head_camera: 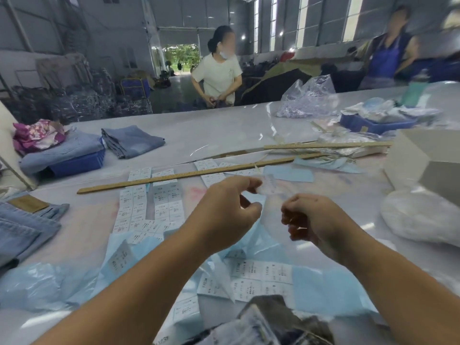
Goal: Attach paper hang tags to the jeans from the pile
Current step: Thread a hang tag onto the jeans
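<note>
Over the near middle of table: both hands up off the surface, busy with one label.
Left hand (224,207): thumb and forefinger pinched on a small crumpled white paper tag (267,186), looks freshly peeled, printing too blurred to read.
Right hand (306,220): fingers curled into a loose fist just right of the tag, possibly on a thin clear strip or thread, honestly can't tell what, if anything.
Tag supply: sheets of white printed stickers on pale blue backing paper (146,207) spread across the near and middle table, plenty unpeeled; a few more tucked under the long wooden ruler (194,174) lying farther out.
Jeans: light blue folded denim with a tan leather patch (27,220) at the near left edge, well apart from both hands; another folded blue pair (132,140) at the far left, plus denim draped over a blue plastic crate (82,163).
Done so far: no tag visible on any pair, so nothing to count as finished.
Left to do: pretty much all of it, guessing — get this tag onto a pair, then the rest of the pile.
Stage: early, still prepping the tag rather than attaching.
Background: two other people standing beyond the far edge, not involved.
</note>
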A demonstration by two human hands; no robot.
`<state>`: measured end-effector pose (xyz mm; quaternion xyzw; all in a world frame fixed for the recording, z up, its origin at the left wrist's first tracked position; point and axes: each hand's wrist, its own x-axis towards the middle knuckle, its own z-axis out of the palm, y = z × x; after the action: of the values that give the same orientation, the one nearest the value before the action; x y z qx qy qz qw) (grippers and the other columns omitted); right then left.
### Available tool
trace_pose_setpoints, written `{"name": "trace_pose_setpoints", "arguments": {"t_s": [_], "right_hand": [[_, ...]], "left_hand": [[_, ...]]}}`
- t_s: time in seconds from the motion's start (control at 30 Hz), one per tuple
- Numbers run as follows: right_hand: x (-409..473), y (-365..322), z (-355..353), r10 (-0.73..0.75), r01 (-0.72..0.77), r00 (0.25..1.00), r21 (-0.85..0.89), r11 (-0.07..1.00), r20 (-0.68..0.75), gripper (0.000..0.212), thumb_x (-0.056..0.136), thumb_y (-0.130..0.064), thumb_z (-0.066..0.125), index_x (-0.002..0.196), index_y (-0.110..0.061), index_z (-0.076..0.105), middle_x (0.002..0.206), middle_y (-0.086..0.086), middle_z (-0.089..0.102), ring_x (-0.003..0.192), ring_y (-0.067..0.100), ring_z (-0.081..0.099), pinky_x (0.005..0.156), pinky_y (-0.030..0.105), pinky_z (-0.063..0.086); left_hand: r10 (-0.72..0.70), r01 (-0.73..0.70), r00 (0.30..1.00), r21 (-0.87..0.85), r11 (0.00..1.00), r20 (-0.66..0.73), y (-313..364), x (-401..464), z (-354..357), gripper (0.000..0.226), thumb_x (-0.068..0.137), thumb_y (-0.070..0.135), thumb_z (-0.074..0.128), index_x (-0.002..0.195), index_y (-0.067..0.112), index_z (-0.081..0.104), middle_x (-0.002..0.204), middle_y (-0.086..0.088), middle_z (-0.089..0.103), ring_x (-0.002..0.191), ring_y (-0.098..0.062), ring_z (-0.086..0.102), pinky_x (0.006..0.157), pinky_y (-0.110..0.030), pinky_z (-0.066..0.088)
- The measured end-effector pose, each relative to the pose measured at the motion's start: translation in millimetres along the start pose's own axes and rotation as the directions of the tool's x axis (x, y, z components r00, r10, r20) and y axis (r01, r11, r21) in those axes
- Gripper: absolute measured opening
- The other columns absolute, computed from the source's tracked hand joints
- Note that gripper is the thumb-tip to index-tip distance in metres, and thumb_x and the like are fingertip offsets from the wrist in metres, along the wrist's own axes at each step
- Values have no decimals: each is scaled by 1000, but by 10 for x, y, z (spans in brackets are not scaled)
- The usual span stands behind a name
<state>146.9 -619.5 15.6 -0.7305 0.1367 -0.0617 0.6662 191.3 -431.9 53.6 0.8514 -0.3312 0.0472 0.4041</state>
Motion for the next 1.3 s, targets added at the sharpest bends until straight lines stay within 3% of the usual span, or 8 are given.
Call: {"name": "trace_pose_setpoints", "arguments": {"t_s": [0.17, 0.37, 0.47, 0.6, 0.7, 0.8, 0.93, 1.3], "right_hand": [[-504, -226, -531, -121, 119, 993, 149, 982, 10, 36, 101, -31, 46, 85, -6, 67, 72, 9, 66, 60, 19, 59, 56, 32, 50], [-969, -260, -987, -202, 244, 963, 248, 937, -180, 25, 98, -14, 53, 77, -9, 65, 67, 8, 63, 54, 18, 54, 54, 31, 47], [-1073, -209, -1191, -192, 261, 944, 253, 932, -269, 25, 96, -7, 54, 75, -10, 66, 63, 6, 62, 52, 17, 53, 54, 30, 46], [-1095, -20, -1399, -178, 225, 937, 130, 965, -300, 23, 94, -4, 53, 75, -9, 66, 59, 2, 61, 55, 15, 52, 53, 25, 45], [-1054, 183, -1480, -201, 196, 928, -47, 979, -315, 20, 92, -5, 57, 73, -3, 62, 66, 8, 60, 64, 16, 51, 60, 27, 42], [-954, 407, -1479, -207, 181, 927, -111, 977, -313, 18, 91, -6, 60, 74, -1, 61, 88, 15, 61, 85, 25, 60, 74, 31, 49], [-790, 706, -1380, -203, 145, 922, -193, 970, -330, 18, 90, -11, 64, 72, -15, 63, 103, -8, 56, 109, 17, 49, 98, 37, 39], [-599, 1081, -1375, -111, 45, 909, -171, 984, -402, 22, 82, -14, 69, 60, -20, 68, 99, -24, 58, 109, 11, 48, 91, 38, 39]], "left_hand": [[0, 23, 962, -80, 997, 274, 752, -13, 69, 59, 91, 13, 63, 144, 34, 46, 126, 16, 61, 86, -2, 65, 69, -11, 54], [35, 138, 870, -312, 940, 492, 1444, -56, 385, 76, 89, -3, 61, 153, 26, 31, 147, 8, 45, 95, -16, 63, 71, -26, 54], [3, 156, 819, -229, 961, 573, 1594, -51, 580, 80, 90, 3, 64, 154, 31, 25, 147, 10, 43, 96, -16, 64, 70, -24, 53], [86, -197, 896, 217, 956, 436, 1624, 93, 827, 57, 94, 31, 62, 145, 36, 38, 109, 17, 63, 80, -2, 60, 56, -9, 45], [29, -127, 954, 316, 940, 298, 1540, 334, 1037, 31, 94, 45, 57, 121, 30, 56, 94, 12, 63, 74, -4, 57, 56, -20, 42], [-96, 52, 976, 219, 974, 197, 1338, 444, 1344, 21, 95, 43, 55, 89, 24, 62, 86, 7, 66, 71, -8, 56, 58, -27, 43], [-236, 226, 937, 67, 972, 259, 958, 362, 1631, 19, 94, 37, 59, 83, 23, 66, 73, 8, 67, 62, -9, 57, 57, -24, 46], [-371, 415, 842, -31, 909, 391, 569, 291, 1945, 19, 92, 31, 63, 80, 19, 67, 71, 8, 67, 62, -9, 56, 58, -20, 47]]}}
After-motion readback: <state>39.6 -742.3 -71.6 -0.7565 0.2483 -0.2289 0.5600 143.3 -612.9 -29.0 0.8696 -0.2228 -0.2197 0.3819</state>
